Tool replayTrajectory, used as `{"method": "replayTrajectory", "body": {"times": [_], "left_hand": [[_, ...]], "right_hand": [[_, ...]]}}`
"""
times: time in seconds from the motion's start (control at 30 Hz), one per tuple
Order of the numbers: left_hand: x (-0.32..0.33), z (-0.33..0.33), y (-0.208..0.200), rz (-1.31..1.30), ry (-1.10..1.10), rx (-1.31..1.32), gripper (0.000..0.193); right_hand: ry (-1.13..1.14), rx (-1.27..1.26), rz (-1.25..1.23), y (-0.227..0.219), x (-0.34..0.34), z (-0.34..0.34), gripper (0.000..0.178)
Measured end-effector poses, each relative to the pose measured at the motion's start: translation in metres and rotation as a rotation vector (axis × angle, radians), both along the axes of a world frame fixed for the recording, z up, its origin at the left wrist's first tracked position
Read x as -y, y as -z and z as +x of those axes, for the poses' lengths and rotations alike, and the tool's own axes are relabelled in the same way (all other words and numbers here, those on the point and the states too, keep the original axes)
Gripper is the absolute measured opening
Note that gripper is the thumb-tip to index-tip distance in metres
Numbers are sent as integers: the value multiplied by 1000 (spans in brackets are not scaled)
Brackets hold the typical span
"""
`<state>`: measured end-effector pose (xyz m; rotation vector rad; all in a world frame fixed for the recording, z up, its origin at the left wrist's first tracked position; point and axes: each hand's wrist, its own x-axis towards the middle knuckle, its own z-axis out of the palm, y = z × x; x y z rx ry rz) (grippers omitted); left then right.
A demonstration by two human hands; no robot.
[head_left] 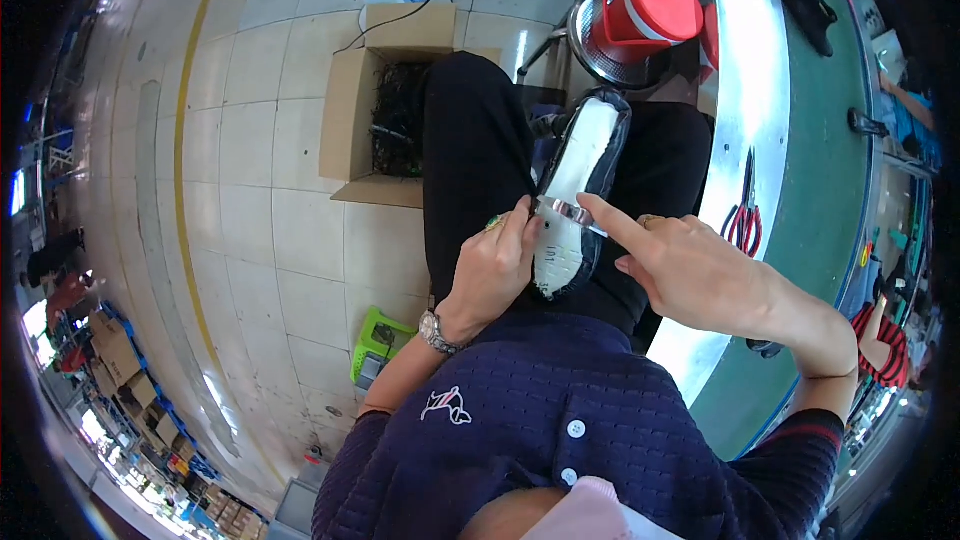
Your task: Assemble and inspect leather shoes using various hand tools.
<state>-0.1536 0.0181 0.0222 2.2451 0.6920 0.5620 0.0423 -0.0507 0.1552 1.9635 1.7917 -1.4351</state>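
A shoe upper on a last (592, 145), black around a white sole side that faces up, lies bottom-up between my thighs. Across its white underside runs a narrow, shiny metallic strip (567, 210); its exact kind is unclear. My left hand (497, 265) pinches near the strip's left end at the shoe's edge, with thumb and fingers closed. My right hand (690, 265) comes in from the right, its index finger stretched out with the tip at the strip's right part. Its thumb stands apart from that finger, and the other fingers are partly hidden.
At my right is a metal-edged bench (745, 90) with red-handled scissors (745, 225) and a green top (825, 180). A red-lidded container (650, 15) stands on a round stool (590, 35). Left of my legs are an open cardboard box (347, 120) and a green plastic stool (375, 340).
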Motion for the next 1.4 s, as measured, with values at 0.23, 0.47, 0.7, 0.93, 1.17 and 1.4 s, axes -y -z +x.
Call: {"method": "replayTrajectory", "body": {"times": [0.23, 0.47, 0.7, 0.93, 1.17, 1.4], "left_hand": [[8, -3, 1, -17, -20, -94, 29], [-19, 8, 24, -2227, 38, 563, 66], [-16, 48, 31, -1888, 26, 303, 77], [-17, 46, 19, -1689, 8, 189, 81], [-15, 54, 21, -1699, 23, 226, 75], [-15, 51, 22, -1635, 40, 263, 76]], "right_hand": [[-147, 120, -35, 1, -14, -3, 62], [-11, 40, 163, 38, 27, 10, 67], [11, 31, 268, 47, 41, 15, 67], [-498, 364, 435, -14, -13, 33, 56], [-342, 455, 548, 40, -30, 47, 64], [-61, 217, 718, 18, -30, 35, 64]]}}
